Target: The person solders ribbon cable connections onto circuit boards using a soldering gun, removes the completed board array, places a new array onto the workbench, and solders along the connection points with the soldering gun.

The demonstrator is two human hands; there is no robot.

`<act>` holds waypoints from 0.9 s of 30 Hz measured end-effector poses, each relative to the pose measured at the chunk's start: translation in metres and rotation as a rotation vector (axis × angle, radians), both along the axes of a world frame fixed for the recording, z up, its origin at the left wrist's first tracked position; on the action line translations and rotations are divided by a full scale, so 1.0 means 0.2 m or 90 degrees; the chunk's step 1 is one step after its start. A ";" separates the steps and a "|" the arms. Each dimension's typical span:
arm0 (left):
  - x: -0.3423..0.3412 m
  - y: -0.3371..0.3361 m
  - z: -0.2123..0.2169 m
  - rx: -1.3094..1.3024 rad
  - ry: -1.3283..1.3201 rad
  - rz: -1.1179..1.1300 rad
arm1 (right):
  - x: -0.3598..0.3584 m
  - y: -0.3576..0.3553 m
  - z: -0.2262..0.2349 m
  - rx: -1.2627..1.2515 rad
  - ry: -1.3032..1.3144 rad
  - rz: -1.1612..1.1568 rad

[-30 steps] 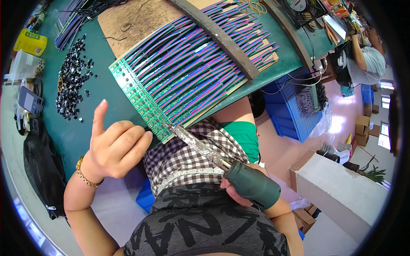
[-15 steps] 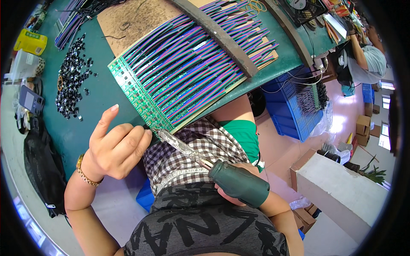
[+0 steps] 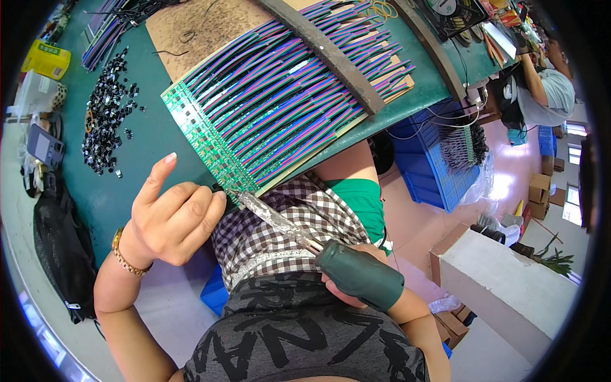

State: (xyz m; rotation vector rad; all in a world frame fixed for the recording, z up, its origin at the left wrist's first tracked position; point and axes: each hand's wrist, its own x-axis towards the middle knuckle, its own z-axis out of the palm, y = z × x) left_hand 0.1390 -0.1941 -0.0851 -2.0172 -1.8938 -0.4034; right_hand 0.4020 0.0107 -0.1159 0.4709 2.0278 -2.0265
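In my right hand (image 3: 347,291) is a soldering iron (image 3: 273,219) with a dark green handle; the hand is mostly hidden behind that handle. The iron's crusted silvery tip reaches the near corner of a green circuit board panel (image 3: 207,137). Rows of multicoloured wires (image 3: 280,108) run from the panel's edge toward the far right. My left hand (image 3: 178,219) is beside the same corner, index finger raised and the other fingers curled in a pinch. A small black part (image 3: 217,188) shows at its fingertips, partly hidden.
A heap of small black parts (image 3: 105,114) lies on the green table (image 3: 149,146) at left. A dark metal bar (image 3: 324,54) crosses the wires. To the right stands a blue crate (image 3: 423,165); another person (image 3: 544,89) sits beyond. A black bag (image 3: 60,248) is at far left.
The soldering iron has shifted very slightly right and down, its tip still by the panel corner. My left hand keeps almost the same pose and place.
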 end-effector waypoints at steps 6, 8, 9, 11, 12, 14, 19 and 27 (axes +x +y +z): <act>0.00 0.00 0.00 -0.002 0.008 0.006 | -0.05 0.01 0.01 0.237 0.228 0.080; 0.00 0.00 0.00 0.003 0.009 0.004 | 0.01 0.00 -0.03 0.160 0.157 0.035; 0.00 0.00 0.00 0.002 0.010 0.003 | 0.03 0.00 -0.05 0.119 0.122 0.012; 0.01 0.01 0.00 -0.001 0.017 0.004 | 0.04 0.01 -0.06 0.079 0.088 -0.011; 0.01 0.01 0.00 -0.001 0.016 0.004 | 0.02 0.03 -0.05 0.095 0.118 0.021; 0.01 0.00 0.01 0.000 0.019 0.004 | 0.01 0.03 -0.04 0.112 0.149 0.054; 0.00 0.02 0.01 0.021 0.013 0.006 | -0.08 0.02 0.07 0.168 0.146 0.061; -0.01 0.00 0.03 0.028 0.040 0.013 | -0.10 0.05 0.11 0.248 0.089 0.115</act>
